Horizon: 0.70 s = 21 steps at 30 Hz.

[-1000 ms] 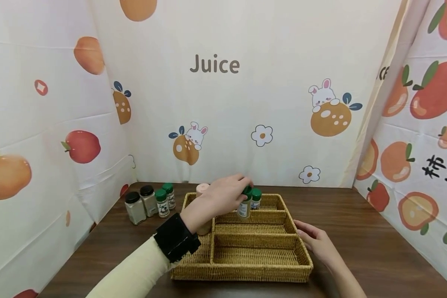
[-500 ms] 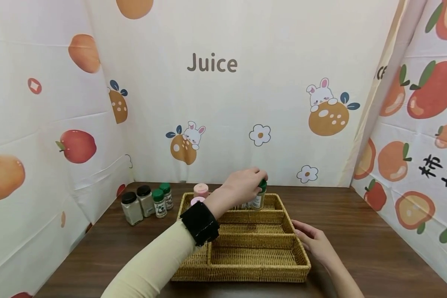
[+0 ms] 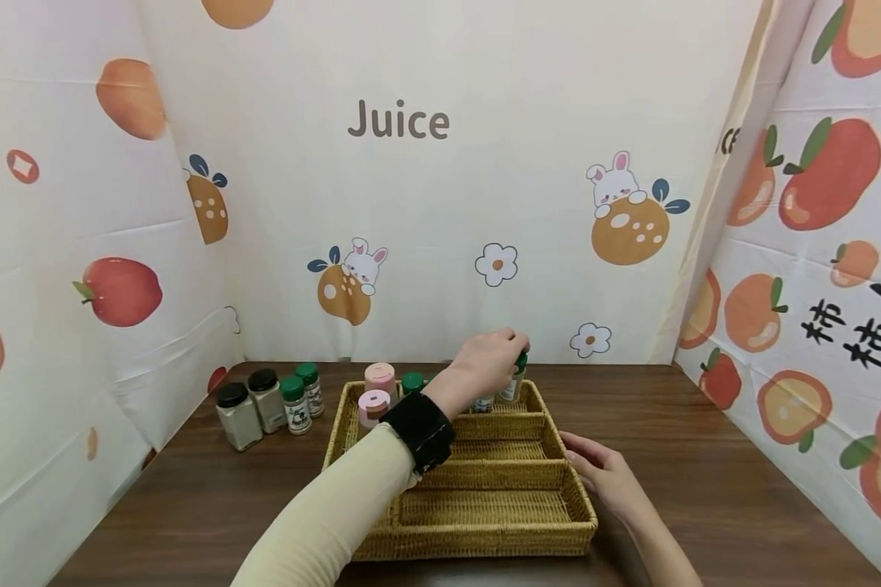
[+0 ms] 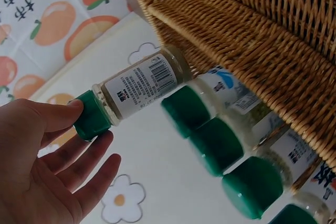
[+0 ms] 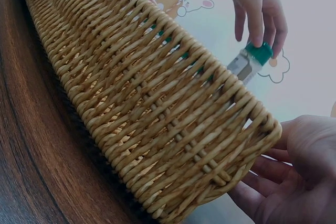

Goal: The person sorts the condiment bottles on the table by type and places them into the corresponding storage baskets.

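Observation:
My left hand point(image 3: 484, 363) reaches across the wicker basket point(image 3: 495, 538) to its back right corner. Thumb and fingertips pinch the green cap of a spice jar point(image 4: 142, 85); a barcode label shows on its side. The jar tilts at the end of a row of several green-capped spice jars point(image 4: 215, 145) in the back compartment. In the right wrist view, the held jar point(image 5: 244, 69) pokes above the basket rim. My right hand point(image 3: 609, 473) touches the basket's outer right side with extended fingers, partly hidden behind the wicker in the right wrist view.
Two pink-lidded containers point(image 3: 374, 406) stand in the basket's left compartment. Left of the basket, on the dark wooden table point(image 3: 191, 522), are two black-capped jars point(image 3: 239, 420) and two green-capped spice jars point(image 3: 297, 412). A printed curtain point(image 3: 440, 204) hangs behind the table.
My left hand has carried the green-capped spice jar rightward along the back compartment and lowered it into the corner. The right hand stays at the basket's side. The head view has turned slightly right.

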Each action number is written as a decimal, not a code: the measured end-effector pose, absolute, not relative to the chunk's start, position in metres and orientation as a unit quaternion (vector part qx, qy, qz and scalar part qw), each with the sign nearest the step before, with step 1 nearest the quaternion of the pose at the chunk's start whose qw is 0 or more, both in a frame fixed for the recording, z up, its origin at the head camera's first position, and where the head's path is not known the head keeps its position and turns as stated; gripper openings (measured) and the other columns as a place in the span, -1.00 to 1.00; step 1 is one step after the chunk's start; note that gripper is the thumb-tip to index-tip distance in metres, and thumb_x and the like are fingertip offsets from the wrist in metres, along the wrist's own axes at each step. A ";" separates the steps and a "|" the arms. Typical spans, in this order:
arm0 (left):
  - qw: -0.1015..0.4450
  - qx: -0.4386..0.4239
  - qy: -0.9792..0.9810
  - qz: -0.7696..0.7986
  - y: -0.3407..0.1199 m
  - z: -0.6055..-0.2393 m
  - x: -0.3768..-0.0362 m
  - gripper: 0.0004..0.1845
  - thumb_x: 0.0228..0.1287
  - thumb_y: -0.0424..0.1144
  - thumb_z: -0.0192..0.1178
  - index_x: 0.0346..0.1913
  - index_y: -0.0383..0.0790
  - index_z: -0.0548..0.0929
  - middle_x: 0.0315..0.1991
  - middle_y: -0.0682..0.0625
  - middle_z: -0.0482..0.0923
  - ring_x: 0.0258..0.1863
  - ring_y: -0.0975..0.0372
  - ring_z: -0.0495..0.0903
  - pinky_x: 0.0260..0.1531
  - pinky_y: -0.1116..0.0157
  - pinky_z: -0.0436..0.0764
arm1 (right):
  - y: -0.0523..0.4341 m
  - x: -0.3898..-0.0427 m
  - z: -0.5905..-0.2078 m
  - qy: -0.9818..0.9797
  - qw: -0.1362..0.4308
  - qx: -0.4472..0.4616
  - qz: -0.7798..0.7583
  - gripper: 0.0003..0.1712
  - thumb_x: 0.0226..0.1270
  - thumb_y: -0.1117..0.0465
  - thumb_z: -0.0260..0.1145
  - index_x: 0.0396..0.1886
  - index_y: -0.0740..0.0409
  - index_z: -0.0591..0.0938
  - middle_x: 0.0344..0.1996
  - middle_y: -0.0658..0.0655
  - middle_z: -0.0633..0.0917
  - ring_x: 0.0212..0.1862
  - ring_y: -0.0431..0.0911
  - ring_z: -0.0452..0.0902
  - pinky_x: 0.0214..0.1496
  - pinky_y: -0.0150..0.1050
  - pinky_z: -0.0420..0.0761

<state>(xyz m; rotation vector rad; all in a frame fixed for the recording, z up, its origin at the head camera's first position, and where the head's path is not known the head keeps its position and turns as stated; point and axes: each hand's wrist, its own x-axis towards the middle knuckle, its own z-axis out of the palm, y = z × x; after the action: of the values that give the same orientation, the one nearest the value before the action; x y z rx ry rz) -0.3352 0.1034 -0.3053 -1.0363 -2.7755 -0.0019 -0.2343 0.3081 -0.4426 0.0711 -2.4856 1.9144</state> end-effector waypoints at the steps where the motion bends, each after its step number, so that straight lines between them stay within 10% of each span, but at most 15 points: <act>1: 0.086 -0.345 -0.934 0.001 0.104 -0.307 -0.337 -0.64 0.54 -0.14 0.04 0.32 0.01 0.45 0.23 0.03 0.49 0.11 0.25 0.59 -0.03 0.36 0.64 | 0.307 -0.234 -0.442 -0.792 0.002 0.022 0.610 -0.41 0.57 0.21 0.11 0.45 0.41 0.30 0.39 0.47 0.37 0.30 0.06 0.51 0.09 -0.34 0.63; 21: 0.061 -0.322 -0.943 0.060 0.119 -0.345 -0.366 -0.64 0.47 -0.23 0.15 0.27 -0.04 0.49 0.11 0.00 0.56 0.02 0.19 0.62 -0.13 0.32 0.65 | 0.308 -0.234 -0.442 -0.795 0.002 0.019 0.607 -0.41 0.56 0.20 0.12 0.45 0.40 0.31 0.37 0.46 0.41 0.21 -0.09 0.57 0.08 -0.35 0.63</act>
<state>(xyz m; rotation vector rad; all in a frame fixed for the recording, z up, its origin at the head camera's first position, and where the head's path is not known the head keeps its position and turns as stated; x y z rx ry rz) -0.3660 0.1189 -0.3453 -0.9731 -2.8535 0.1827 -0.2343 0.3079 -0.4419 0.0590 -2.4932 1.9027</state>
